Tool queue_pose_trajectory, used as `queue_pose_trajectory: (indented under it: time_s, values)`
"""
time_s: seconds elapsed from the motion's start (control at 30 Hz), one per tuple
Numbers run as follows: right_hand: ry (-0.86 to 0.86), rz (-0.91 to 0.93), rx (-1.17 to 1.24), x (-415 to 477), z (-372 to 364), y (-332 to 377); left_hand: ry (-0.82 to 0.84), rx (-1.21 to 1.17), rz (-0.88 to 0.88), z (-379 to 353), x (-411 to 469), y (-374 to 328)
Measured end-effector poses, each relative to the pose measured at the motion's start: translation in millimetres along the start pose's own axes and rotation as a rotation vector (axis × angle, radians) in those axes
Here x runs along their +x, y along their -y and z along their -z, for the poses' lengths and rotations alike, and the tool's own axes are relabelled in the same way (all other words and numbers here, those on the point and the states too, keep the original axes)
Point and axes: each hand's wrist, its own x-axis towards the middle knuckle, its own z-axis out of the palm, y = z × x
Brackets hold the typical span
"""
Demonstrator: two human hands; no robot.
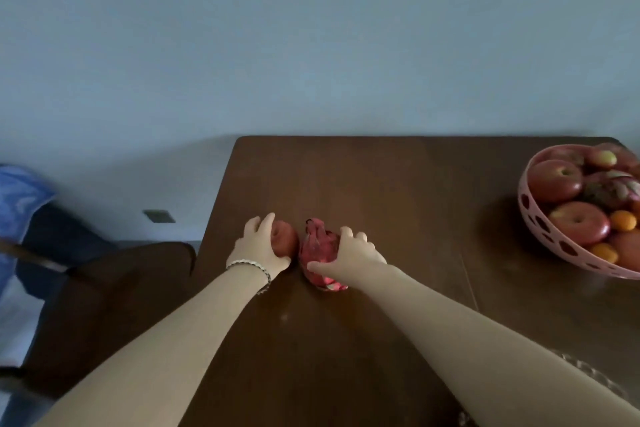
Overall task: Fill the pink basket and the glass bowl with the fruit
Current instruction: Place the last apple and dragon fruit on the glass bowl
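Dark brown wooden desk [398, 184] carries two loose fruits at centre, touching side by side. Left hand [259, 244] is curled around the round red apple [285, 236]; right hand [356, 251] is wrapped over the magenta scaly dragon fruit [318, 250], whose long axis runs roughly 11 to 5 o'clock. Both fruits appear to rest on the desk, not yet lifted. Pink perforated plastic basket [540, 229], already heaped with apples and oranges, sits at 3 o'clock, well apart and nearer the right hand. Clear patterned glass bowl [588, 371] shows only as a rim at 5 o'clock, under the right forearm; contents not visible. Judgement: bowl likelier has room.
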Motion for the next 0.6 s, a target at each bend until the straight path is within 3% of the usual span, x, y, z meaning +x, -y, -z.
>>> queue_pose_trajectory:
  time_s: [0.1,0.33,0.47,0.6]
  values:
    - [-0.016,-0.046,0.1,15,-16,10,0.064,0.054,-0.048,-10,20,6]
    - [-0.131,-0.016,0.351,12,-29,0,-0.014,-0.017,-0.037,-14,16,5]
    - [-0.181,0.0,0.383,-21,-11,-25,-0.029,-0.09,-0.028,-22,-22,-7]
    - [-0.27,0.104,0.339,-72,21,-70,0.014,-0.202,-0.15,-38,-86,-32]
